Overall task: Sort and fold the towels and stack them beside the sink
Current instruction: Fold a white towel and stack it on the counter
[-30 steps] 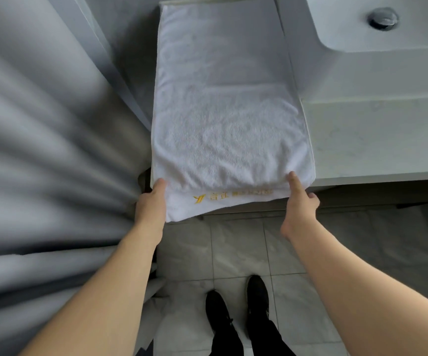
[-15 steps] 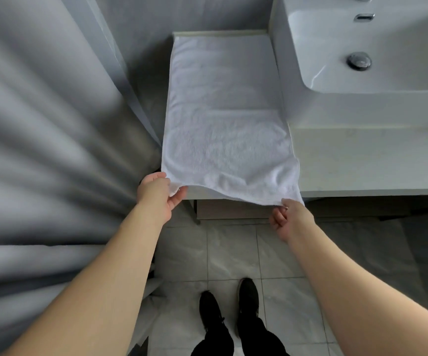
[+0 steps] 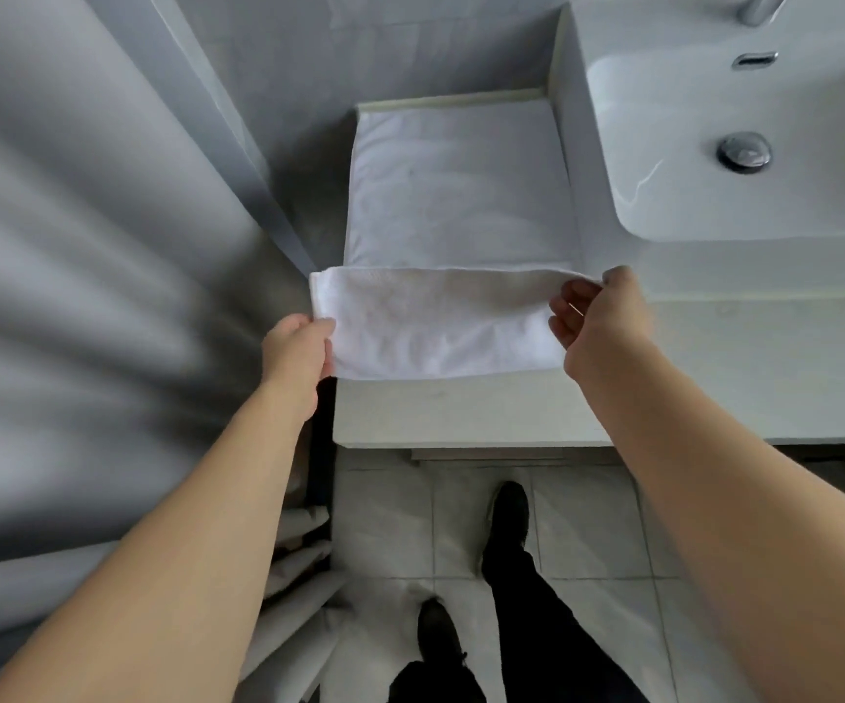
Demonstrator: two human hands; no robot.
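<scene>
Left of the sink [image 3: 734, 144], a grey curtain [image 3: 80, 296] is hanging. The left hand [image 3: 296, 350] is pinching the near left corner of the white towel [image 3: 455, 205], which is lying on the table [image 3: 461, 413] just beside the sink, near end raised and doubled back. The right hand [image 3: 595, 317] is pinching the right corner.

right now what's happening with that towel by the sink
A person is folding a white towel on the counter to the left of the sink. The left hand and right hand each pinch a corner of the near end, raised and carried toward the far end. The far part lies flat on the counter; the fold is not laid down yet.
</scene>
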